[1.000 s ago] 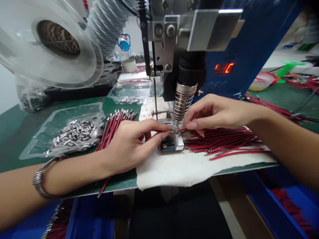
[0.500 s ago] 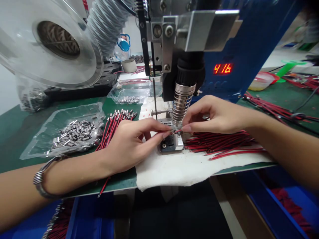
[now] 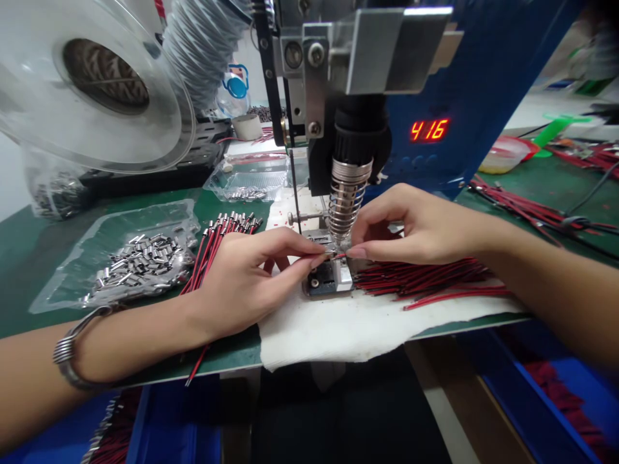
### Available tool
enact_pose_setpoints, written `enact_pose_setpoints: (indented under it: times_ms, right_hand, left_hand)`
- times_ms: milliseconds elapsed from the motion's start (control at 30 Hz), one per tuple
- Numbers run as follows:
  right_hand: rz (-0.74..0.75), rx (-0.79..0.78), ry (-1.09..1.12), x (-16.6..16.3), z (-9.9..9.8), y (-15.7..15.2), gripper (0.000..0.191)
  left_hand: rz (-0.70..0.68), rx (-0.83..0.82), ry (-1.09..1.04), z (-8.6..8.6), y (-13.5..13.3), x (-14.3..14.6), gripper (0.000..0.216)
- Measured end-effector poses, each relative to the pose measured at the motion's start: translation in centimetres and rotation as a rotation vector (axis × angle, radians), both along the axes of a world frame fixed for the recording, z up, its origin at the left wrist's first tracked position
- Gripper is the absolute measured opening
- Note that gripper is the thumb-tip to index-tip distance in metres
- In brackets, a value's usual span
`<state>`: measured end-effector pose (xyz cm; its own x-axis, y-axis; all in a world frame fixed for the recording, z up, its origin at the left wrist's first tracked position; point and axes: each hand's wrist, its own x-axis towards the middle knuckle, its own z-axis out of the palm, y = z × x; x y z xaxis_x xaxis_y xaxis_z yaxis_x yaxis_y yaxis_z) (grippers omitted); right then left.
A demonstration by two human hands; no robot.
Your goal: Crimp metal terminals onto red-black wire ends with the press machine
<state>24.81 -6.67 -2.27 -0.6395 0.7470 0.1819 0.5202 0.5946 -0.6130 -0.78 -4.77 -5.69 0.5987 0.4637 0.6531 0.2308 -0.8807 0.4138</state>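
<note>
My left hand (image 3: 264, 274) is closed in a pinch, thumb and forefinger on a small metal cylinder (image 3: 329, 252), mostly covered by the fingertips. Facing it, my right hand (image 3: 403, 225) pinches a thin red wire (image 3: 341, 256) whose end meets the cylinder. Both lie over the small metal fixture (image 3: 333, 283), right beneath the spring-wrapped head (image 3: 349, 200) of a blue machine (image 3: 435, 164). A bundle of red and black wires (image 3: 411, 280) rests under my right hand. Beside my left hand lie wires with metal cylinders on their ends (image 3: 235, 222).
A clear plastic tray (image 3: 62, 283) of loose metal cylinders sits at left, with a smaller clear tray (image 3: 271, 171) behind. A white cloth (image 3: 309, 341) covers the table's front edge. A large clear hood (image 3: 29, 84) with a grey hose (image 3: 198, 51) stands upper left. More wires (image 3: 512, 206) lie right.
The whole view has shifted slightly to the left. Both hands keep their pinch at the fixture, and the cylinder and wire stay under the machine head.
</note>
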Motion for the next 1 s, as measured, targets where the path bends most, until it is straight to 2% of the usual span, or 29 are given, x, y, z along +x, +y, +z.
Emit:
enact_pose_setpoints:
  times_ms: [433,1000]
  right_hand:
    - [-0.039,-0.001,0.011,-0.11,-0.08,-0.12,0.027]
    - [-0.013,0.003,0.007,-0.11,-0.26,-0.05,0.028]
  left_hand:
    - [-0.027,0.055,-0.028,-0.04,0.14,-0.16,0.012]
    - [-0.037,0.052,-0.029,-0.18,0.26,-0.02,0.008]
